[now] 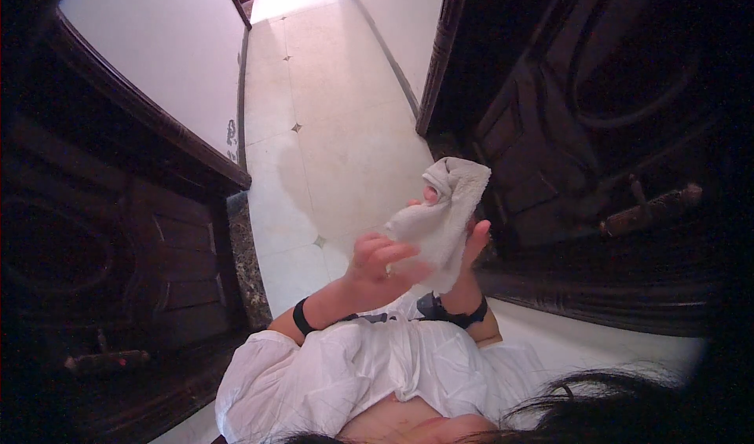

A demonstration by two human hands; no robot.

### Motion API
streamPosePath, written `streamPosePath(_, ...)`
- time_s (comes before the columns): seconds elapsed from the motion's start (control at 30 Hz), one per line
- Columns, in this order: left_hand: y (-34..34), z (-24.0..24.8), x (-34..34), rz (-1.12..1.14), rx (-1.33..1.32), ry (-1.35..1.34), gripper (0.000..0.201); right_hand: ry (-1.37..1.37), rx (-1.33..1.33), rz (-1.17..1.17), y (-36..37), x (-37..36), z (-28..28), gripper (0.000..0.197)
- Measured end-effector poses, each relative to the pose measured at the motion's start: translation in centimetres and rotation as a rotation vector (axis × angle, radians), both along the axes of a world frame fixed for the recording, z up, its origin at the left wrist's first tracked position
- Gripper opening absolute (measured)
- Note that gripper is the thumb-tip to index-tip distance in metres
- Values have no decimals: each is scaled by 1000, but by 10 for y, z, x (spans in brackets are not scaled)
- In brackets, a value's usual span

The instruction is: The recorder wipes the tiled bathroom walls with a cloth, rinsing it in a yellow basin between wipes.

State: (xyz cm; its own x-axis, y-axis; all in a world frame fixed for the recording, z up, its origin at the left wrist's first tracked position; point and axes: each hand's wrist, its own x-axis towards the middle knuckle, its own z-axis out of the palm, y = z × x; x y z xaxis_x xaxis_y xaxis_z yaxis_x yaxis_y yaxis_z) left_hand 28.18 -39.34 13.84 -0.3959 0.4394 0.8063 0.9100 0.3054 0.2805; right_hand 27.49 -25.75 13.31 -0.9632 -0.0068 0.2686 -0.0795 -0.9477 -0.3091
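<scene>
A dark wooden door [188, 244] stands well left of the white cloth. The left hand [379, 267] overlaps the cloth's lower left, its grip loosely curled; whether it pinches fabric, I cannot tell. The white cloth [452, 212] lies against the right hand [473, 252], whose grip holds it from behind, thumb at its right edge.

This looks like a home's hallway, with dark panelled doors [188, 240], tiled floor [353, 98] and white walls [165, 47].
</scene>
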Motion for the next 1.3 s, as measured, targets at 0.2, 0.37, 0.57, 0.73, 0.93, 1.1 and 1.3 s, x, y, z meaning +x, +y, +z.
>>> streamPosePath(0.2, 5, 6, 8, 51, -170, 159, 29, -123, 21, 41, 2, 3, -4, 65)
streamPosePath(0.37, 1, 5, 8, 105, -221, 116, 27, -195, -29, 44, 3, 4, 9, 67)
streamPosePath(0.57, -10, 2, 7, 4, -99, 74, 25, -119, 33, 70, -1, 6, 4, 66)
streamPosePath(0.73, -11, 12, 3, 44, 129, -210, 25, -106, 220, 19, -6, 10, 11, 65)
streamPosePath(0.93, -5, 9, 2, 225, 119, -189, 25, -78, 263, 107, -7, 13, -1, 73)
streamPosePath(1.1, 0, 11, 3, 230, 23, -109, 27, 1, 314, 96, -6, 15, -10, 84)
streamPosePath(1.3, 0, 13, 4, 201, -44, -66, 28, -44, 639, -26, 1, 13, -1, 80)
